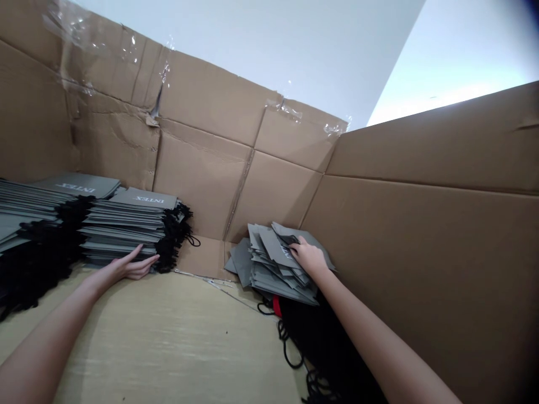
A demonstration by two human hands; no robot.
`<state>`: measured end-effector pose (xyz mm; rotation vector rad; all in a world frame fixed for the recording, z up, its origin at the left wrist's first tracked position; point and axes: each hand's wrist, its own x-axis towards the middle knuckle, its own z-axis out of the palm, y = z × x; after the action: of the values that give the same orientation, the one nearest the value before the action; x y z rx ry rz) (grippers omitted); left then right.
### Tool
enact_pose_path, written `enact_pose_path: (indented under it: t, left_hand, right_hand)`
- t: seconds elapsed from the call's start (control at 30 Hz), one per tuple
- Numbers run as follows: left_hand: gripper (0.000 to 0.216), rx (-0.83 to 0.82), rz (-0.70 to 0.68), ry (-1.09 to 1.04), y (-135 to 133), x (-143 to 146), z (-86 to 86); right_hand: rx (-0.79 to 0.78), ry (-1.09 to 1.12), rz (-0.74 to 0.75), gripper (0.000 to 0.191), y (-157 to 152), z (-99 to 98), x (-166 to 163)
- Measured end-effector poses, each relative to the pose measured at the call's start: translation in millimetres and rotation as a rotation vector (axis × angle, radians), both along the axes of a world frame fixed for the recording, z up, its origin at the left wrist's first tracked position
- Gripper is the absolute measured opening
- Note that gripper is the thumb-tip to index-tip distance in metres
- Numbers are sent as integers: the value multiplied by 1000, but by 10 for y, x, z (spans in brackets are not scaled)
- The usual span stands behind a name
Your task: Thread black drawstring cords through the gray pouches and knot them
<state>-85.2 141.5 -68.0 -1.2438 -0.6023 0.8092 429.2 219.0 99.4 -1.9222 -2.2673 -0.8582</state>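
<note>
Several grey bags [273, 273] lie under the right fingers [300, 249], curled onto a top one, gripping or not, can't tell! Left fingers [145, 264], splayed, holding nothing, sit just beside the INTEX stack [126, 221]; a cardboard wall [202, 174] rises beyond both.

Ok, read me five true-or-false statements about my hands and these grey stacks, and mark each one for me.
1. Your right hand is at the top of the untidy grey pile. True.
2. Your left hand is above the top of the stack nearest it. False: it is low, by the bottom part of that neat grey stack.
3. The neat grey stack has white lettering on top. True.
4. The cords along the stack's edge are white. False: those cords are black.
5. Brown cardboard stands behind the stacks. True.
</note>
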Motion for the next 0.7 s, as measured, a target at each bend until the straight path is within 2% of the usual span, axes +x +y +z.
enact_pose_path:
  t: [0.13,0.27,0.37,0.43,0.5,0.53,0.6,0.7]
  left_hand:
    - [70,63,57,133,38,1,-72]
    - [82,314,83,455,82,-1,-149]
    - [89,440,98,643,64,22,-128]
    - [87,416,116,644,29,51,-77]
    - [82,265,120,476,-9,81,-21]
    - [78,157,92,308,-25,93,2]
    - [69,-37,-20,-79,-53,108,30]
    - [62,-158,-205,-457,-96,116,43]
  right_hand:
    - [31,28,-43,26,6,3,-22]
    - [79,64,-45,23,-19,72,-33]
    - [139,97,-22,17,-81,181,-46]
    - [192,128,-6,17,-141,275,-55]
    - [256,170,3,17,-217,387,-61]
    - [292,195,5,17,-263,451,-62]
    - [362,247,15,19,-373,597,-64]
    - [454,320,69,23,-580,838,-82]
